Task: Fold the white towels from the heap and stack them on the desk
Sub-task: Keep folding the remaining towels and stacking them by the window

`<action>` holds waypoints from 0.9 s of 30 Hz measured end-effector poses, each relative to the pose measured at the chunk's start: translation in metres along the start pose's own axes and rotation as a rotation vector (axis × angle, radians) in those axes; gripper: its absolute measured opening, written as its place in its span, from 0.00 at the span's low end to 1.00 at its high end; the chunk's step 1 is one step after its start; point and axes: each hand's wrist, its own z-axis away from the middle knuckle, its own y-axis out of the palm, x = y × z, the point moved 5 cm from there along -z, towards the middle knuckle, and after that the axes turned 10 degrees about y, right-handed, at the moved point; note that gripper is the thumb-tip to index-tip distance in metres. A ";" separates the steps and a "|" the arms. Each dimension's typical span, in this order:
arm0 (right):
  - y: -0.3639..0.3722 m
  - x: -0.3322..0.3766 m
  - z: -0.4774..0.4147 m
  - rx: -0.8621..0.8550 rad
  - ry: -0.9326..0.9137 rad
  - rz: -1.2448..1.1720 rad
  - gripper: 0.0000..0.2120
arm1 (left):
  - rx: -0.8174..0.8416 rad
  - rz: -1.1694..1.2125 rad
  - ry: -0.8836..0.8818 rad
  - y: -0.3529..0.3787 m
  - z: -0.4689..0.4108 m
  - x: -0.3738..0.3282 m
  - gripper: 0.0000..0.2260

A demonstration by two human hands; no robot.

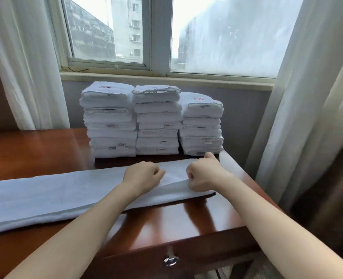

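A long white towel (45, 196), folded into a narrow strip, lies across the wooden desk (166, 220) from the left edge of view to the desk's right side. My left hand (144, 176) sits on the strip near its right end, fingers curled onto the cloth. My right hand (203, 176) pinches the near edge of the strip's right end, thumb pointing up, and the top layer there is lifted slightly between the two hands. Behind the strip stand three stacks of folded white towels: left stack (110, 121), middle stack (158, 121) and lower right stack (202, 127).
The stacks stand against the wall under a window (223, 37). White curtains hang at the left (25, 67) and right (307, 97). The desk's right edge lies just past my right hand. A drawer with a metal knob (170, 260) faces me.
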 end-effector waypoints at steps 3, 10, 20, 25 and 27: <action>0.008 -0.010 0.004 0.129 0.024 -0.114 0.05 | -0.096 0.028 0.071 0.002 -0.006 -0.007 0.10; 0.015 -0.027 -0.008 -0.131 0.279 -0.495 0.13 | 0.240 -0.015 0.215 0.045 -0.003 -0.017 0.31; 0.063 0.017 -0.023 0.063 0.151 -0.485 0.28 | 0.256 -0.021 0.106 0.041 -0.001 0.001 0.26; 0.065 0.009 -0.018 0.045 0.153 -0.467 0.28 | 0.262 -0.074 0.116 0.046 0.002 -0.010 0.28; 0.065 0.002 -0.012 0.055 0.154 -0.457 0.28 | 0.250 -0.062 0.130 0.047 0.003 -0.018 0.28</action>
